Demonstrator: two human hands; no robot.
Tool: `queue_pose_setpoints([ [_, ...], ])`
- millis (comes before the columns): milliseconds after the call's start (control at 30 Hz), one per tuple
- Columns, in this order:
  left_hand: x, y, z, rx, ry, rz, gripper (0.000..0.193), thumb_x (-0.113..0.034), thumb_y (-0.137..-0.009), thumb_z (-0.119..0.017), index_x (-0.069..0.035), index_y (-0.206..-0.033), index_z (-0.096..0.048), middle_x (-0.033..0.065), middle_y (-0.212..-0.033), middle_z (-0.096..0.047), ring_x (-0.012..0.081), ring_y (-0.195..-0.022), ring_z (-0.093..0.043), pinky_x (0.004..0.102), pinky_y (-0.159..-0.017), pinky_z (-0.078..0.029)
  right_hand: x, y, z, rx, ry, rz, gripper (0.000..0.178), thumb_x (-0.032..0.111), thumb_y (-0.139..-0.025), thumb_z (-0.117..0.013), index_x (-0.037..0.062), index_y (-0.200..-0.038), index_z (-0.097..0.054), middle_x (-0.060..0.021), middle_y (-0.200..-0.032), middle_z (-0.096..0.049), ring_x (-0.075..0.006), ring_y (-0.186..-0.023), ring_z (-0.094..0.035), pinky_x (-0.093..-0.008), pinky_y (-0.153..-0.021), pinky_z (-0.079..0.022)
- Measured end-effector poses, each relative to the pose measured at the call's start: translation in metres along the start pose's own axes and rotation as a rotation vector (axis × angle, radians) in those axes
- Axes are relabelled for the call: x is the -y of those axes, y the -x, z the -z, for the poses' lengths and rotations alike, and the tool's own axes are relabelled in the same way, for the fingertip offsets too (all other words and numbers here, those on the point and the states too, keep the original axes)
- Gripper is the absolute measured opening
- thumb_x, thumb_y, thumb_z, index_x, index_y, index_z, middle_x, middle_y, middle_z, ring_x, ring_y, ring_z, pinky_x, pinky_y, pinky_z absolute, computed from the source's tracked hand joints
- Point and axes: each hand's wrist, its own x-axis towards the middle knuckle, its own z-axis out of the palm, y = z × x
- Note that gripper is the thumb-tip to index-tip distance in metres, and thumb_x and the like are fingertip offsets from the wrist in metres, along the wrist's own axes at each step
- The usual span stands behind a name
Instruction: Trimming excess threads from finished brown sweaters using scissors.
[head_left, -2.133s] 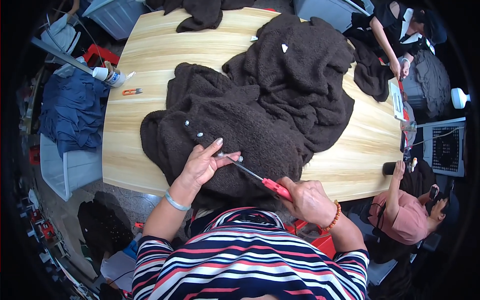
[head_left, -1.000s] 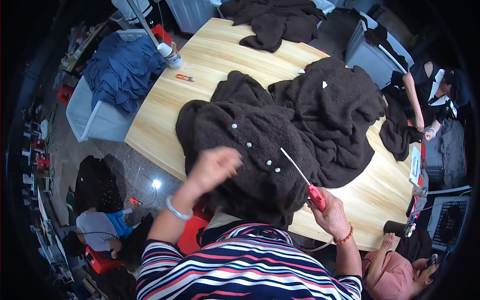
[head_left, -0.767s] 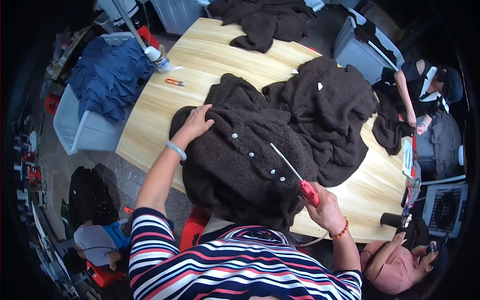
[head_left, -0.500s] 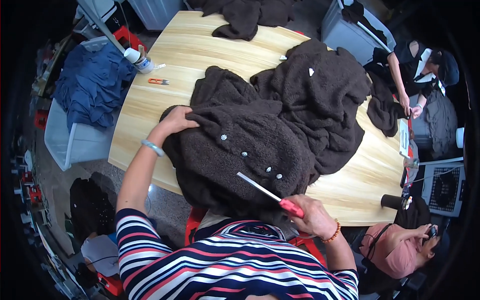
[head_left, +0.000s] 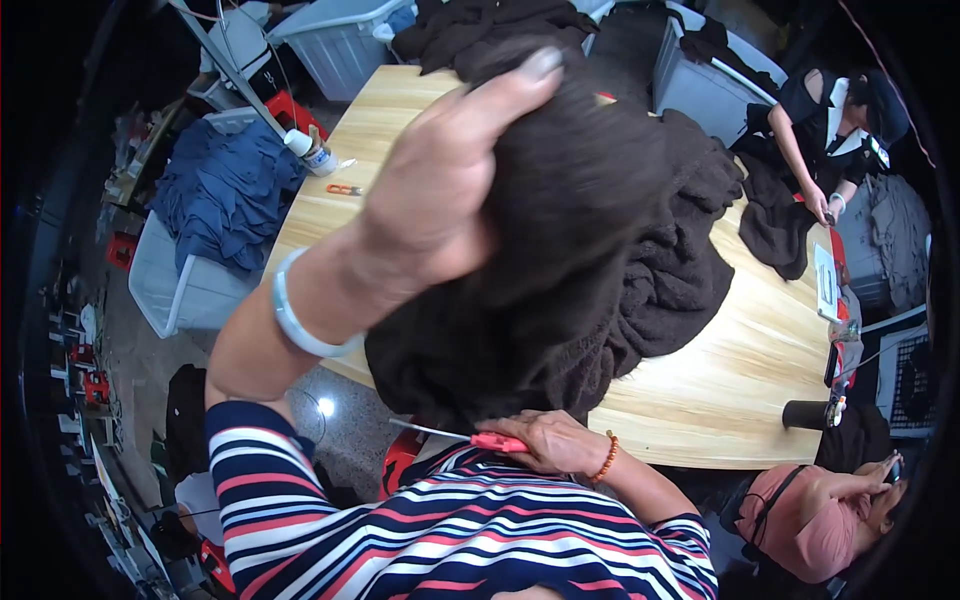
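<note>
A dark brown, fuzzy garment [head_left: 560, 190] is lifted high off the table, its upper part smeared by motion. My left hand [head_left: 430, 175], wearing a pale bangle, grips its raised edge, the thumb lying over the cloth. The garment's lower part hangs down over the table's near edge. Low in front of me, my right hand [head_left: 560, 440] is closed around the red handle of a tool [head_left: 490, 441] with a long thin metal blade. The blade points left, below the hanging cloth. The buttons are out of sight now.
More brown garments [head_left: 680, 290] lie on the wooden table [head_left: 730, 380]. Orange thread snips [head_left: 345, 189] and a white bottle [head_left: 315, 155] sit at its left. A bin [head_left: 160, 290] holds blue cloth. A co-worker [head_left: 830, 130] handles dark fabric at right; another person [head_left: 800, 510] sits nearer.
My left hand has raised the garment up and away from the table, hiding its shiny buttons. My right hand has drawn back toward me and left, the blade turning more level.
</note>
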Motion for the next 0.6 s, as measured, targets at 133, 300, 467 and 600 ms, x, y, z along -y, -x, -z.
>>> queue_pose_setpoints([
  [133,0.007,-0.016,-0.089,-0.044,0.013,-0.166,0.034,-0.018,-0.095,-0.056,0.003,-0.121,-0.06,0.0129,-0.107,-0.068,0.022,-0.093,-0.066,0.0321,-0.087,-0.051,-0.007,0.027,0.016,-0.203,0.071,-0.197,0.064,0.019,-0.084,-0.065,0.0185,-0.144,-0.042,-0.0214,-0.118,-0.056,-0.039,-0.097,-0.062,-0.0448,-0.079,-0.053],
  [300,0.001,-0.014,-0.139,-0.094,-0.165,-0.427,0.035,-0.018,-0.096,-0.054,0.005,-0.123,-0.058,0.0161,-0.112,-0.065,0.0245,-0.098,-0.065,0.0346,-0.091,-0.051,-0.04,0.122,0.053,-0.829,0.188,-0.533,0.064,0.0,-0.076,-0.065,0.0099,-0.137,-0.046,-0.0259,-0.148,-0.034,-0.0457,-0.115,-0.054,-0.044,-0.096,-0.049],
  [467,-0.019,-0.003,-0.17,-0.14,-0.296,-0.708,0.036,-0.018,-0.097,-0.053,0.006,-0.124,-0.056,0.0194,-0.116,-0.063,0.0271,-0.102,-0.064,0.0371,-0.094,-0.051,-0.05,0.21,0.085,-1.188,0.363,-0.554,0.061,0.003,-0.085,-0.066,0.019,-0.14,-0.047,-0.0223,-0.152,-0.032,-0.0434,-0.112,-0.059,-0.0419,-0.089,-0.053],
  [600,-0.029,0.018,-0.189,-0.214,-0.381,-0.951,0.037,-0.018,-0.098,-0.051,0.007,-0.126,-0.055,0.022,-0.12,-0.061,0.0291,-0.106,-0.063,0.0391,-0.097,-0.051,-0.056,0.249,0.107,-1.364,0.411,-0.455,0.049,0.006,-0.086,-0.066,0.0063,-0.133,-0.051,-0.0225,-0.146,-0.042,-0.041,-0.126,-0.05,-0.0419,-0.101,-0.045],
])
